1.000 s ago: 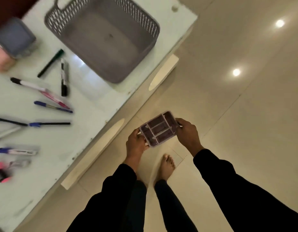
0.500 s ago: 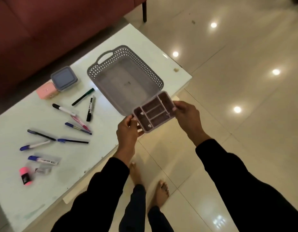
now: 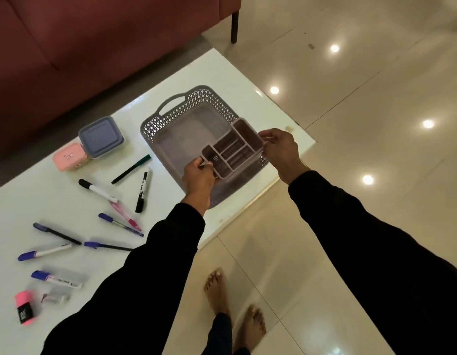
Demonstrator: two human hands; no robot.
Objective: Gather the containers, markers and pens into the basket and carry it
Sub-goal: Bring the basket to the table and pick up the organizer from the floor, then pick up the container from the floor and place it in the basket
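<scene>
I hold a divided grey container (image 3: 232, 149) with several compartments over the grey lattice basket (image 3: 171, 116), my left hand (image 3: 198, 176) gripping its near end and my right hand (image 3: 280, 149) its far end. The basket stands on the white table (image 3: 68, 208) near the right corner. Left of it sit a blue-lidded container (image 3: 101, 137) and a pink container (image 3: 68, 158). Several pens and markers lie scattered on the table, among them a green pen (image 3: 131, 169), a black marker (image 3: 142, 192) and a pink highlighter (image 3: 24, 307).
A dark red sofa (image 3: 81, 47) runs behind the table. Shiny cream floor tiles (image 3: 350, 98) spread to the right. My bare feet (image 3: 232, 303) stand beside the table's near edge.
Both hands have carried the divided container up from over the floor to above the basket. The view has tilted up and now takes in the whole table and the sofa.
</scene>
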